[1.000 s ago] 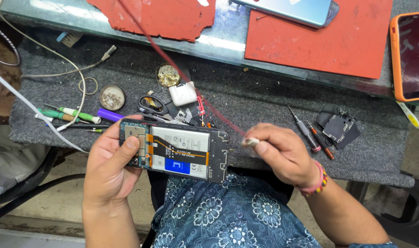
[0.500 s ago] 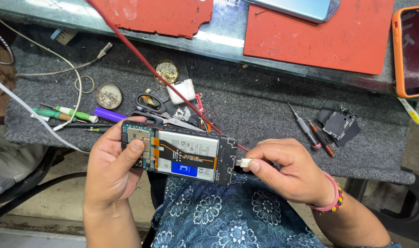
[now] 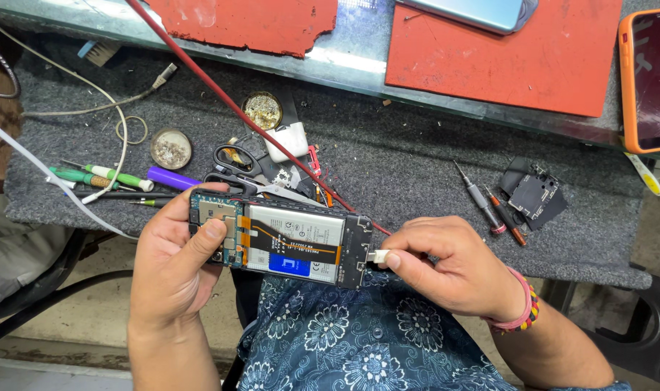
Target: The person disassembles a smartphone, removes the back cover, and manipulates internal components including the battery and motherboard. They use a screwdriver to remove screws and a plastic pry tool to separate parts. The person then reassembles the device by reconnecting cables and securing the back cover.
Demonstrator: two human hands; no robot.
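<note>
Fingers of your left hand (image 3: 172,271) grip the opened phone (image 3: 283,237) — its back cover off — while your right hand (image 3: 453,271) pinches a white plug (image 3: 379,255) at the phone's right end, just below the scissors (image 3: 236,163).

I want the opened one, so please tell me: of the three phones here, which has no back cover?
The phone in both hands: its battery and circuit boards show. The orange-cased phone and the blue-grey phone stay closed.

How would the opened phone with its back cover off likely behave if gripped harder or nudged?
The opened phone probably stays stiff, held level by one end in the left hand. Its bare orange flex strip and circuit board look fragile under pressure. The right hand pinches a white plug at its end, so nudging could strain that joint.
</note>
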